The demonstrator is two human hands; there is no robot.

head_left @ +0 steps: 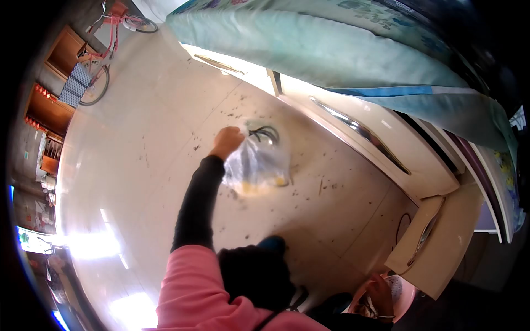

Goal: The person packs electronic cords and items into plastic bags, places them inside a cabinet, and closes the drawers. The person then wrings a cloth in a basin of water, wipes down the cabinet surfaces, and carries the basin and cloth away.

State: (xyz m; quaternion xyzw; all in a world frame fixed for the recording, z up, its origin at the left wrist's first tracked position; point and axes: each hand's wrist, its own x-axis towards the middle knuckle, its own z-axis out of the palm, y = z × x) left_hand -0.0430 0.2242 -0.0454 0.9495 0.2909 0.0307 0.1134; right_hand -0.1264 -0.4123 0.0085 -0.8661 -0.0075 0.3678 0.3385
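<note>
My left hand [227, 142] is closed on the upper edge of a clear plastic bag [251, 165], near the middle of the view. Dark strands or a cord show inside the bag's top, and something yellowish lies at its bottom. Small dark bits of debris [298, 193] are scattered on the floor around it. At the lower right, my right hand [380, 295] is at a pink basin [406, 300], over some light and dark contents. Its fingers are bent, and what they may hold is too small to make out.
A white cabinet [353, 124] with metal handles and a green cloth [309, 49] over it runs along the upper right. One drawer [436, 243] sticks out above the basin. A pink bicycle [113, 27] and wooden shelves [63, 52] stand at the upper left.
</note>
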